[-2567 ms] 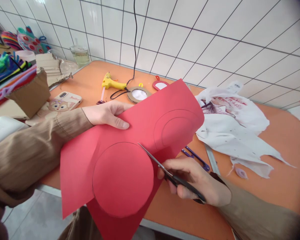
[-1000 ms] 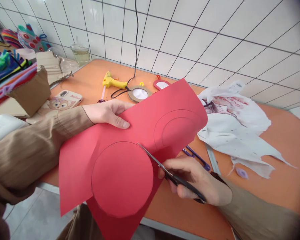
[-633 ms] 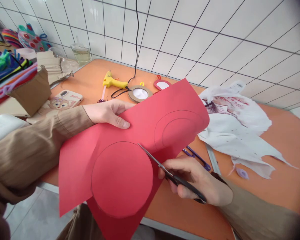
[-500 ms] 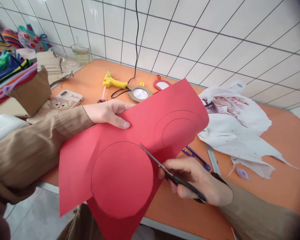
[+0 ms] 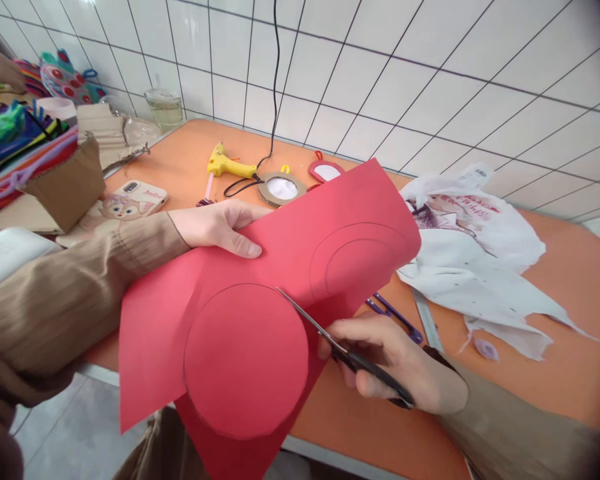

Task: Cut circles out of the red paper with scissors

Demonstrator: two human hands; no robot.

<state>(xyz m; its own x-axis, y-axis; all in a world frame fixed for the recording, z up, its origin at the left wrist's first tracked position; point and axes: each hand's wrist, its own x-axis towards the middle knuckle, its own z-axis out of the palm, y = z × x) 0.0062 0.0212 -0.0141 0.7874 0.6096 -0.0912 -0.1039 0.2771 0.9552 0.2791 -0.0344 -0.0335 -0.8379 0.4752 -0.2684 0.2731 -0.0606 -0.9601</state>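
Observation:
My left hand [image 5: 225, 227] grips the upper edge of a sheet of red paper [image 5: 280, 247], thumb on top and fingers hidden behind it. A large drawn circle [image 5: 245, 360] in the sheet is partly cut out along its line. My right hand [image 5: 390, 360] is closed round the black handles of a pair of scissors [image 5: 350, 357]. Their blades lie at the circle's upper right edge, tips pointing up and left. Two curved pencil lines, one inside the other, run across the paper's right part, which curls over.
On the orange table [image 5: 555, 373] are a yellow glue gun [image 5: 230, 162], a cardboard ring [image 5: 281, 189], a red ring piece [image 5: 326, 172], a phone case [image 5: 133, 200], purple snips [image 5: 395, 317] and a white plastic bag [image 5: 485, 227]. A cardboard box [image 5: 67, 187] of pipe cleaners stands left.
Another person's hand has come into view at the far upper left, over the pipe cleaners. The whole view shifts slightly; my hands, scissors and paper hold nearly the same pose.

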